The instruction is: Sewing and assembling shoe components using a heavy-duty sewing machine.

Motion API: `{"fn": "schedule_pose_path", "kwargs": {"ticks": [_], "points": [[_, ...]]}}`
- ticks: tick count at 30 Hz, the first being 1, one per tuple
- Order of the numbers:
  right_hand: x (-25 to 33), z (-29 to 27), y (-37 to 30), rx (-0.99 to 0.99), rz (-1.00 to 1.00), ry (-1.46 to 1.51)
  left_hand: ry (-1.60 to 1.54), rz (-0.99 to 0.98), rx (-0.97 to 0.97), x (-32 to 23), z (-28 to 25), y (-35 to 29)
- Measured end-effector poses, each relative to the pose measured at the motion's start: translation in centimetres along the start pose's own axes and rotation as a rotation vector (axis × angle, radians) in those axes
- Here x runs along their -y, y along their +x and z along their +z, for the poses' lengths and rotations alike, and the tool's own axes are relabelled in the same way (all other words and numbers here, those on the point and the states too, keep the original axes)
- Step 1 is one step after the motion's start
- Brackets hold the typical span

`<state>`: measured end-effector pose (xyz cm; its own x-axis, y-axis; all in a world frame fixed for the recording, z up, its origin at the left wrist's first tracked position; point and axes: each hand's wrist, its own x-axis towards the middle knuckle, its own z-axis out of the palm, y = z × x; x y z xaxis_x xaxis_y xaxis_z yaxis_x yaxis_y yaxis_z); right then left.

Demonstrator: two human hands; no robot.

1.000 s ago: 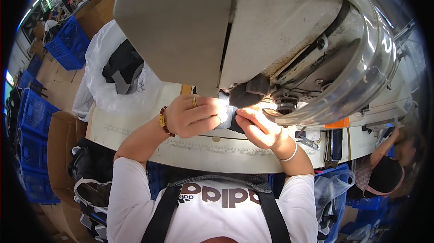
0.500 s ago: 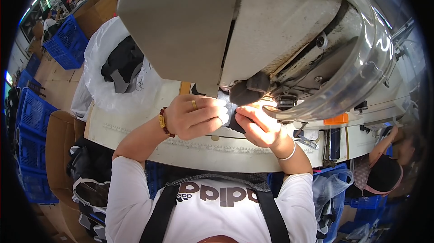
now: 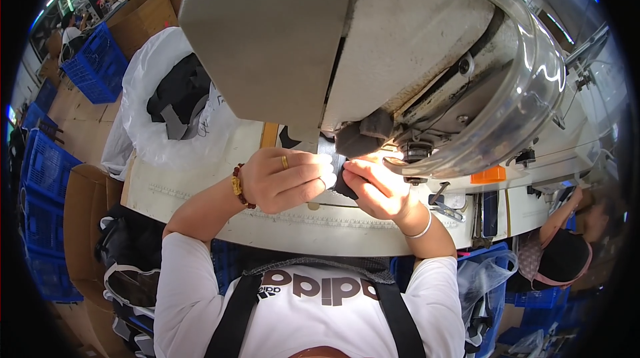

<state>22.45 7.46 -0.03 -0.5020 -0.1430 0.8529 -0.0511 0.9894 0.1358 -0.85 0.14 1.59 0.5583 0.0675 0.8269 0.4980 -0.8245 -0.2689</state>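
Both my hands are at an industrial sewing machine (image 3: pixel 407 45), beneath its head and close to the brightly lit sewing spot. Fingers bent and pressed together, my left hand (image 3: pixel 287 179) pinches the left side of a small dark grey and black fabric piece (image 3: pixel 341 186). On its right side, my right hand (image 3: pixel 379 188) grips the same piece with thumb and fingers. Most of the piece is covered by my fingers and the machine head. The needle and presser foot cannot be made out.
A white plastic bag (image 3: pixel 150 138) of dark fabric pieces sits at the table's left. Scissors-like metal tool (image 3: pixel 448 210) and an orange block (image 3: pixel 489 175) lie to the right. Blue crates (image 3: pixel 47 191) and a cardboard box (image 3: pixel 87 225) stand left; another person (image 3: pixel 557 251) is at right.
My hands keep their grip on the fabric piece and have barely moved. The whole view has shifted slightly.
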Motion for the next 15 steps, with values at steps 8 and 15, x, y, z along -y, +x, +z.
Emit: {"fn": "schedule_pose_path", "kwargs": {"ticks": [8,15], "points": [[-0.4,-2.4,-1.1,0.285,0.137,-0.338,0.137,-0.133,0.089,-1.9,-0.4,1.6],[-0.9,-2.8,-2.6,0.843,-0.211,-0.977,0.039,-0.214,0.173,-2.3,-0.3,1.2]]}}
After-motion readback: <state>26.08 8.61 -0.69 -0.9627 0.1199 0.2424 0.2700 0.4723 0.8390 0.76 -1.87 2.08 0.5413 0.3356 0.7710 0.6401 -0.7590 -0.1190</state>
